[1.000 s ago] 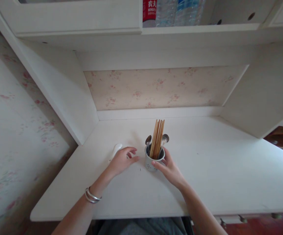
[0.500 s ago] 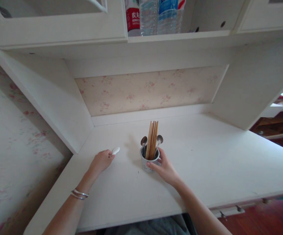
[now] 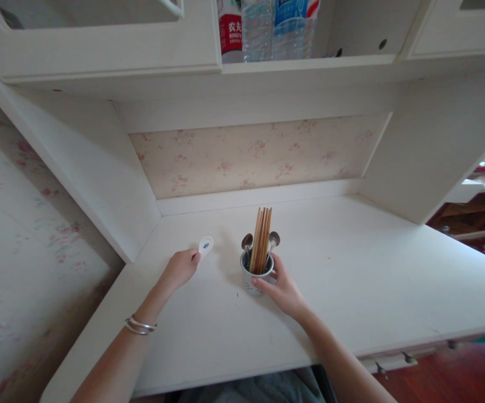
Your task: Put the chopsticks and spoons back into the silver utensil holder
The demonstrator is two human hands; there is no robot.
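Note:
My left hand (image 3: pixel 183 266) is closed on the handle of a white soup spoon (image 3: pixel 206 246). The spoon's bowl, with a small blue mark inside, points up and away, left of the mug. My right hand (image 3: pixel 279 286) is wrapped round the right side of a white mug (image 3: pixel 250 284), thumb across its front. Upright in the mug stand several wooden chopsticks (image 3: pixel 261 239). A metal spoon (image 3: pixel 246 242) leans at their left and another metal spoon (image 3: pixel 274 239) at their right. The lower ends of these utensils are hidden in the mug.
The mug stands on a white desk (image 3: pixel 351 268). Overhead, an open cabinet shelf (image 3: pixel 351 60) holds several plastic bottles (image 3: pixel 257 31). White side panels (image 3: pixel 99 168) border the desk at left and right. A floral wall (image 3: pixel 242 154) lies behind.
My left hand has moved a little right and up with the soup spoon. The spoon has turned so that the inside of its bowl shows. My right hand and the mug stay put.

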